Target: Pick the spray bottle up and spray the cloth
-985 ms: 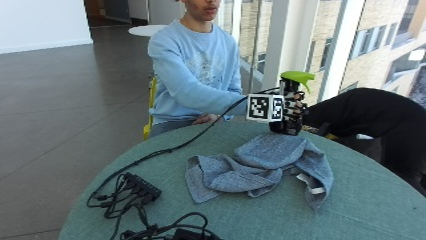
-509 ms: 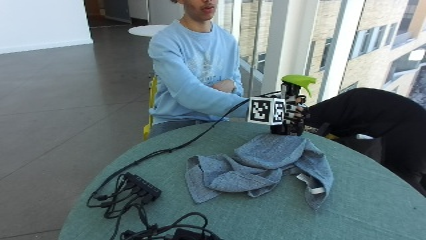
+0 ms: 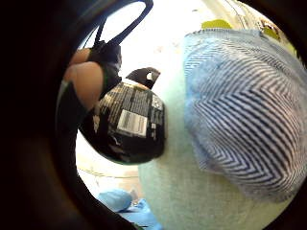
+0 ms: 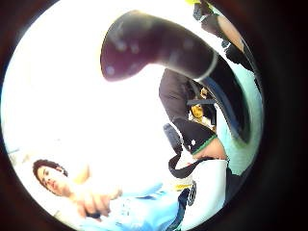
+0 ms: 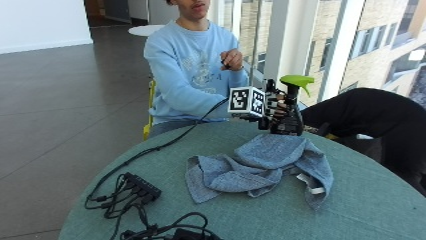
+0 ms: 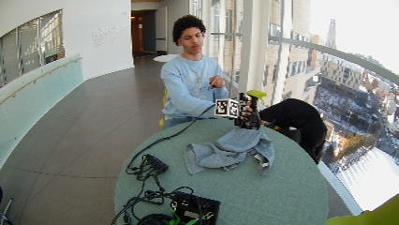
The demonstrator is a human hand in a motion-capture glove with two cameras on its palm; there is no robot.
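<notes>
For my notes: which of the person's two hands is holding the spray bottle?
The gloved right hand grips the spray bottle beside the cloth. The bare hand is raised at the chest, away from it.

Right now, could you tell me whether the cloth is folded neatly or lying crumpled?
Crumpled. The cloth lies in a loose, bunched heap on the table, with uneven folds and a corner trailing out, just in front of the spray bottle.

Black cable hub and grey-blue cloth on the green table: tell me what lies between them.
Nothing: in the outside view, only bare green tabletop lies between the black cable hub and the crumpled grey-blue cloth.
</notes>
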